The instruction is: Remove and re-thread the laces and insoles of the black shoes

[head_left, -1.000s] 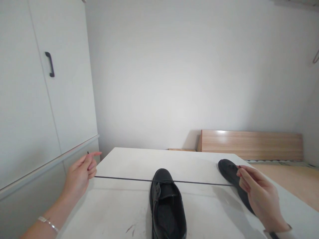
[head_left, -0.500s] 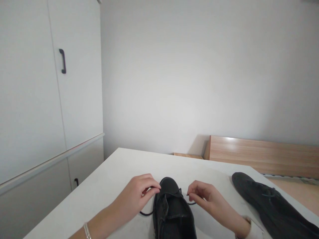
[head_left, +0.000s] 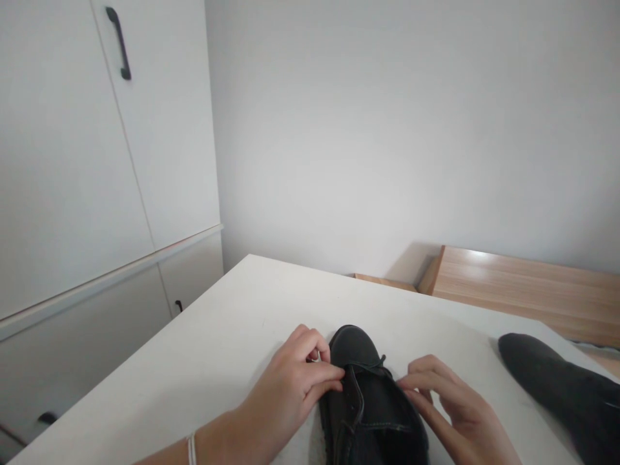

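A black lace-up shoe (head_left: 387, 400) lies on the white table with its toe pointing away from me and its opening towards me. My left hand (head_left: 295, 381) is at the shoe's left side, thumb and fingers pinched on the shoelace by the eyelet flap. A short dark bit of lace shows between its fingers. My right hand (head_left: 455, 403) is at the right side, its fingertips closed together against the upper; what they pinch is hidden. A thin lace (head_left: 371, 365) crosses below the toe cap, with a small loop on the right.
A second black shoe (head_left: 557, 387) lies to the right, partly out of frame. The white table (head_left: 232, 323) has its far edge towards a grey wall (head_left: 339, 129). A white cabinet (head_left: 169, 129) stands left, and a wooden board (head_left: 523, 284) lies beyond the table on the right.
My view has turned left and down. My left hand has come from beside the toe to the eyelet flap. My right hand, earlier holding a lace end away from the shoe, now touches its side.
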`<state>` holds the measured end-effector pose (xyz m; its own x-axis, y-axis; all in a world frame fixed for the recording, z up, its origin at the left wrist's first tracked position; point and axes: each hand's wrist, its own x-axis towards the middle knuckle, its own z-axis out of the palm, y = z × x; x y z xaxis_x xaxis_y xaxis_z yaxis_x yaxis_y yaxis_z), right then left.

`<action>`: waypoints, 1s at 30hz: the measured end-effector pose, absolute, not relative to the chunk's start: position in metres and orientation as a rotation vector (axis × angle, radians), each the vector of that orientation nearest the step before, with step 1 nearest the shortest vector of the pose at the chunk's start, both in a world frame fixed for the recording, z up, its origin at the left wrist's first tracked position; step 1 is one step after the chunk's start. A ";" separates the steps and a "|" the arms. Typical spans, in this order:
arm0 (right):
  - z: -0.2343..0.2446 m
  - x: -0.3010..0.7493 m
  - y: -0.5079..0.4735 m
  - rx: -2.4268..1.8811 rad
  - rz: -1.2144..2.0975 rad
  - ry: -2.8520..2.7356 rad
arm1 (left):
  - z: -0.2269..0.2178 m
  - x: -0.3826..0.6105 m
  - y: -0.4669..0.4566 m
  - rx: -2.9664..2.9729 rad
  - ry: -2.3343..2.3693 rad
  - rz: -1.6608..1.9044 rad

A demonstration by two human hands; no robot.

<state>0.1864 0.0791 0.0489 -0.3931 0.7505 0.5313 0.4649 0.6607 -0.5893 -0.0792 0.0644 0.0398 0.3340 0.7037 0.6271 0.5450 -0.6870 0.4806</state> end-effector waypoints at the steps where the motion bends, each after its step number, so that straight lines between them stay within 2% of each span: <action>1: 0.049 0.186 0.078 -0.939 0.442 -2.051 | 0.040 -0.079 0.064 2.401 1.148 1.270; 9: 0.047 0.186 0.064 -1.076 0.585 -2.012 | 0.040 -0.076 0.062 2.267 1.025 1.320; 15: 0.061 0.180 0.051 -0.986 0.417 -2.096 | 0.044 -0.074 0.059 2.275 0.986 1.280; 19: 0.069 0.174 0.047 -0.974 0.373 -2.181 | 0.046 -0.073 0.060 2.071 0.969 1.189; 24: 0.077 0.167 0.045 -1.140 0.395 -2.367 | 0.043 -0.071 0.072 1.675 0.853 1.135; 30: 0.093 0.153 0.051 -1.403 0.346 -2.492 | 0.041 -0.071 0.078 1.521 0.796 1.112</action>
